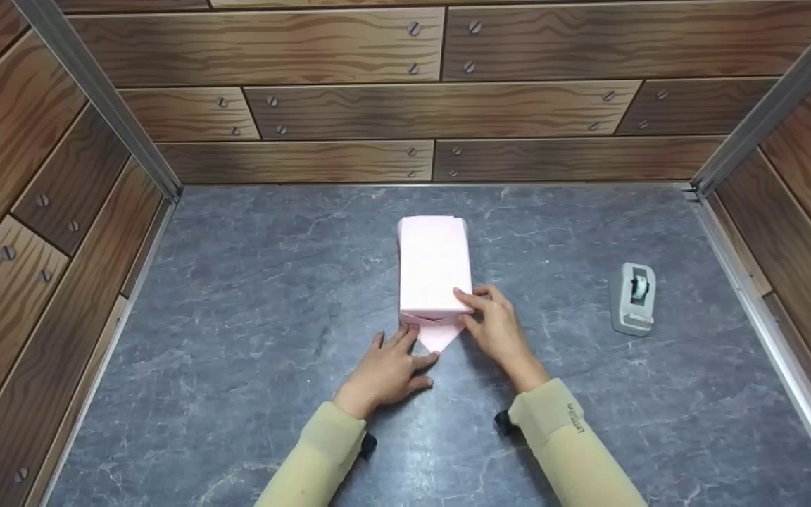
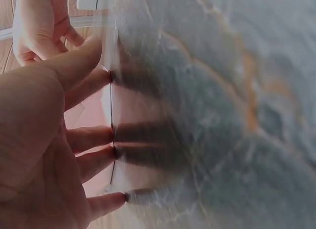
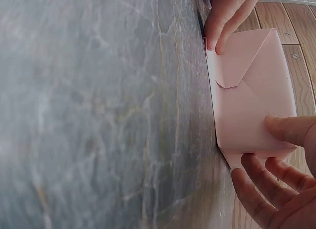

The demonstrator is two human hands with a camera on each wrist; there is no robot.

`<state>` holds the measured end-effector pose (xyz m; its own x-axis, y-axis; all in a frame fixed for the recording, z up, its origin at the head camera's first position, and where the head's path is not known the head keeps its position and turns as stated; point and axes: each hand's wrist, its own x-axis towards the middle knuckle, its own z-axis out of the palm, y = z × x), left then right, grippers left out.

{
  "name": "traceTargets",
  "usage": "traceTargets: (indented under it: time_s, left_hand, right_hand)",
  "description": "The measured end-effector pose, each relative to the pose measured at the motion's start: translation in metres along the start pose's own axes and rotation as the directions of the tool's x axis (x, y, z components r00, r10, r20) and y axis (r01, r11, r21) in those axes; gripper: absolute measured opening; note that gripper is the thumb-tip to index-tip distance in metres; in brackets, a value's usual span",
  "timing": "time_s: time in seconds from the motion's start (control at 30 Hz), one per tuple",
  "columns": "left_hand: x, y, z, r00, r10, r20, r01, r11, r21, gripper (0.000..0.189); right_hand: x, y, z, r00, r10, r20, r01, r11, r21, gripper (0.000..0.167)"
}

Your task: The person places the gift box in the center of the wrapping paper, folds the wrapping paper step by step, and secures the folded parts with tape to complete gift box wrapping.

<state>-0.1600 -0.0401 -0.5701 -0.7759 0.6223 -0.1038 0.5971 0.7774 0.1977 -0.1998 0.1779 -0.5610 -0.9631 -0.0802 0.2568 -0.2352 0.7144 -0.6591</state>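
Note:
A box wrapped in pink paper (image 1: 435, 264) lies on the grey marbled table, its near end towards me. From that end a pointed paper flap (image 1: 441, 338) spreads flat on the tabletop. My left hand (image 1: 388, 366) touches the flap's left side and tip with spread fingers; in the left wrist view its fingertips (image 2: 102, 135) press along the paper's edge. At the box's near right corner, my right hand (image 1: 500, 327) grips it. The right wrist view shows the thumb (image 3: 286, 128) on the folded end face and the other fingers along the side.
A grey tape dispenser (image 1: 634, 299) with a roll stands to the right on the table (image 1: 272, 282). Wood-patterned walls (image 1: 349, 109) with metal edging (image 1: 778, 324) enclose the back and both sides.

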Motion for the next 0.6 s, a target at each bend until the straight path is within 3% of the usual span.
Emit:
traceTargets:
  time_s: [0.2,0.43,0.6]
  left_hand:
    - [0.0,-0.001,-0.002,1.0,0.007,0.025,-0.007,1.0,-0.024,0.052]
    - [-0.001,-0.01,-0.007,0.999,0.014,-0.041,-0.017,0.997,-0.074,0.055]
    - [-0.002,-0.015,-0.006,0.996,-0.019,-0.092,0.012,0.997,-0.076,0.056]
  right_hand:
    - [0.0,0.0,-0.001,1.0,0.014,0.006,-0.014,1.0,-0.002,0.048]
    - [0.0,0.001,0.0,1.0,-0.017,-0.01,0.017,1.0,-0.001,0.047]
    - [0.0,0.001,0.0,1.0,-0.009,-0.009,0.009,1.0,0.003,0.047]
